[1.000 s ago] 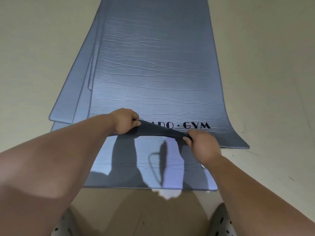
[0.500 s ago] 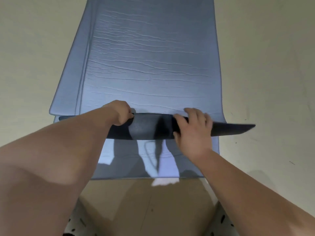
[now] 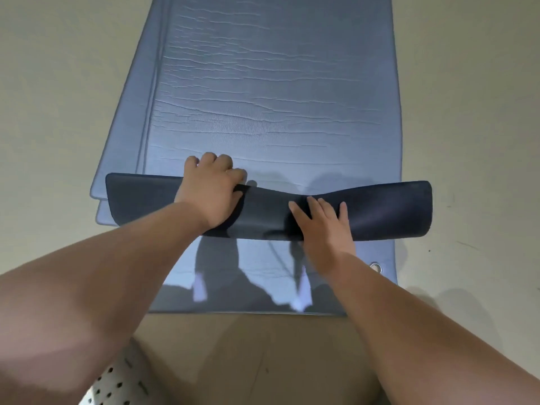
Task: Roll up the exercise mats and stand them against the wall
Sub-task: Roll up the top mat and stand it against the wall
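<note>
Several blue exercise mats lie stacked flat on the floor. The top mat [image 3: 271, 92] has its near end folded over, so its dark underside shows as a wide band [image 3: 388, 211] across the stack. My left hand [image 3: 210, 191] grips the fold left of centre, fingers curled over its far edge. Flat on the dark band just right of centre lies my right hand [image 3: 324, 226], fingers straight. The mat beneath [image 3: 263, 276] lies exposed in front of the fold.
Beige floor [image 3: 467, 112] surrounds the stack on both sides. A metal eyelet [image 3: 376, 267] sits near the lower mat's right corner. Edges of lower mats [image 3: 128, 112] stick out on the left. A white perforated shoe [image 3: 117, 384] shows at the bottom.
The top mat's near end has been lifted and folded away from me, showing its dark underside. My right hand went from pinching the edge to lying flat on the fold.
</note>
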A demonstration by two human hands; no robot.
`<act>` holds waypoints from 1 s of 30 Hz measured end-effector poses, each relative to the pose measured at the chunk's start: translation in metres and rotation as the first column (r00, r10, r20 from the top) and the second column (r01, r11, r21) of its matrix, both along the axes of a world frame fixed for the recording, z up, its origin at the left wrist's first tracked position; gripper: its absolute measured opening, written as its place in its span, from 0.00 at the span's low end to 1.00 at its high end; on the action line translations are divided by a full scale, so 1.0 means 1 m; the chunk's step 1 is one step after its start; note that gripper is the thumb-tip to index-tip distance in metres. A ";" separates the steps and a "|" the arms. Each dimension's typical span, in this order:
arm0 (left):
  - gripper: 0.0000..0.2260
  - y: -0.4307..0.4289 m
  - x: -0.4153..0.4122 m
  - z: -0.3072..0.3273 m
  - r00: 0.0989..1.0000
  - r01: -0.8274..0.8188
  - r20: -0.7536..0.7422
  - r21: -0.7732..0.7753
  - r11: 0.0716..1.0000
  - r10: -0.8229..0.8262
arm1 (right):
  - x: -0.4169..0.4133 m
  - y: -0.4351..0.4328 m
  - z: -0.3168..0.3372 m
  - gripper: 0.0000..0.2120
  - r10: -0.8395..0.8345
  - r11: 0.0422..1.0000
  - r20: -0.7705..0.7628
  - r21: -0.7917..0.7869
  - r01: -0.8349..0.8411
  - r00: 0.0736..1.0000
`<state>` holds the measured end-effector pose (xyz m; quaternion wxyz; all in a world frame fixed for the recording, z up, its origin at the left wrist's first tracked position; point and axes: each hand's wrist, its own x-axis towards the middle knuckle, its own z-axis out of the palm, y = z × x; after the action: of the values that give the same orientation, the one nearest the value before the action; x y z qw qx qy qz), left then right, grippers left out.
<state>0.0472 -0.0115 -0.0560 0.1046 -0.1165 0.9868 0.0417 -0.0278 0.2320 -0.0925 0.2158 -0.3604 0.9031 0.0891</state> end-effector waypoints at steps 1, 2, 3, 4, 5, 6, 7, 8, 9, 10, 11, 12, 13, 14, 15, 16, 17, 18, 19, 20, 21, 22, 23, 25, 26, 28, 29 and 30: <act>0.20 0.010 0.008 -0.002 0.996 0.082 -0.016 -0.022 0.996 -0.082 | -0.001 -0.001 -0.004 0.43 0.010 0.999 0.031 0.037 -0.011 0.999; 0.27 0.020 0.015 -0.002 0.991 0.136 0.014 -0.037 0.990 -0.136 | -0.001 -0.001 -0.006 0.42 0.017 0.998 0.045 0.062 -0.020 0.999; 0.34 0.031 0.020 -0.003 0.984 0.154 0.101 -0.034 0.988 -0.149 | -0.002 -0.001 -0.008 0.42 0.021 0.997 0.049 0.071 -0.025 0.999; 0.40 0.039 0.022 -0.004 0.968 0.145 0.210 -0.027 0.989 -0.137 | -0.003 -0.002 -0.009 0.42 0.025 0.998 0.045 0.062 -0.028 0.999; 0.42 0.045 0.022 -0.006 0.941 0.126 0.320 -0.029 0.992 -0.111 | -0.005 -0.002 -0.010 0.42 0.031 0.998 0.039 0.047 -0.032 0.999; 0.41 0.048 0.021 -0.009 0.915 0.115 0.393 -0.035 0.993 -0.092 | -0.007 -0.003 -0.010 0.42 0.041 0.998 0.032 0.038 -0.042 0.999; 0.37 0.049 0.018 -0.012 0.907 0.102 0.414 -0.031 0.994 -0.080 | -0.009 -0.003 -0.008 0.41 0.052 0.998 0.030 0.028 -0.053 0.998; 0.33 0.049 0.017 -0.014 0.909 0.083 0.410 -0.016 0.996 -0.069 | -0.011 -0.003 -0.006 0.40 0.067 0.998 0.025 0.013 -0.067 0.997; 0.31 0.047 0.017 -0.017 0.911 0.066 0.407 0.006 0.998 -0.062 | -0.012 -0.001 -0.004 0.38 0.084 0.996 0.008 -0.009 -0.084 0.996; 0.30 0.045 0.016 -0.019 0.909 0.053 0.411 0.033 0.998 -0.061 | -0.012 0.001 -0.002 0.38 0.098 0.995 -0.021 -0.026 -0.098 0.995; 0.29 0.042 0.016 -0.021 0.905 0.042 0.421 0.065 0.997 -0.066 | -0.011 0.004 -0.001 0.38 0.103 0.994 -0.052 -0.032 -0.105 0.993; 0.30 0.040 0.016 -0.021 0.901 0.034 0.428 0.097 0.995 -0.072 | -0.010 0.009 0.001 0.39 0.100 0.994 -0.075 -0.028 -0.102 0.992; 0.30 0.039 0.014 -0.020 0.896 0.029 0.437 0.123 0.992 -0.080 | -0.009 0.013 0.003 0.40 0.091 0.996 -0.080 -0.015 -0.092 0.993; 0.30 0.037 0.012 -0.018 0.891 0.024 0.445 0.146 0.989 -0.087 | -0.009 0.017 0.004 0.40 0.084 0.996 -0.062 0.005 -0.084 0.994; 0.29 0.035 0.009 -0.017 0.889 0.014 0.448 0.174 0.985 -0.092 | -0.009 0.020 0.005 0.40 0.081 0.996 -0.028 0.026 -0.080 0.996; 0.28 0.033 0.006 -0.014 0.888 0.001 0.450 0.209 0.978 -0.097 | -0.010 0.019 0.007 0.39 0.077 0.996 0.007 0.040 -0.078 0.997; 0.25 0.030 0.003 -0.012 0.889 -0.013 0.446 0.256 0.967 -0.107 | -0.012 0.018 0.007 0.38 0.072 0.996 0.040 0.042 -0.074 0.997; 0.21 0.028 0.000 -0.010 0.889 -0.028 0.442 0.308 0.951 -0.117 | -0.015 0.016 0.008 0.37 0.063 0.997 0.070 0.033 -0.065 0.996; 0.16 0.024 -0.003 -0.009 0.888 -0.045 0.441 0.356 0.933 -0.126 | -0.019 0.013 0.009 0.36 0.051 0.998 0.098 0.016 -0.052 0.994; 0.11 0.021 -0.007 -0.007 0.879 -0.060 0.458 0.386 0.920 -0.135 | -0.023 0.011 0.012 0.33 0.040 0.999 0.129 -0.012 -0.039 0.991; 0.09 0.018 -0.009 -0.005 0.865 -0.071 0.480 0.403 0.913 -0.145 | -0.027 0.010 0.016 0.29 0.040 0.999 0.165 -0.040 -0.034 0.985; 0.09 0.014 -0.012 -0.003 0.848 -0.083 0.507 0.413 0.907 -0.153 | -0.031 0.010 0.020 0.24 0.053 0.997 0.203 -0.060 -0.042 0.978; 0.10 0.010 -0.013 -0.002 0.827 -0.110 0.540 0.431 0.895 -0.159 | -0.034 0.009 0.025 0.21 0.065 0.997 0.252 -0.066 -0.049 0.966; 0.09 0.003 -0.011 -0.002 0.785 -0.190 0.598 0.482 0.855 -0.163 | -0.039 0.009 0.033 0.19 0.049 0.999 0.370 -0.035 -0.039 0.928; 0.09 0.001 -0.009 -0.003 0.772 -0.230 0.615 0.509 0.829 -0.163 | -0.040 0.011 0.035 0.21 0.030 1.000 0.419 -0.022 -0.023 0.908; 0.09 -0.003 -0.005 -0.006 0.783 -0.304 0.607 0.562 0.769 -0.134 | -0.044 0.014 0.034 0.27 0.000 0.999 0.472 -0.032 0.017 0.881; 0.10 -0.005 -0.003 -0.008 0.800 -0.342 0.591 0.585 0.736 -0.098 | -0.046 0.016 0.033 0.28 -0.008 0.999 0.480 -0.041 0.031 0.877; 0.11 -0.006 -0.002 -0.010 0.816 -0.375 0.576 0.603 0.704 -0.059 | -0.049 0.017 0.032 0.27 -0.014 0.998 0.479 -0.047 0.041 0.878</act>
<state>0.0455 -0.0180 -0.0661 0.4177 -0.1640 0.8082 0.3813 -0.0769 0.2490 -0.0610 0.4231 -0.3642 0.8291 -0.0311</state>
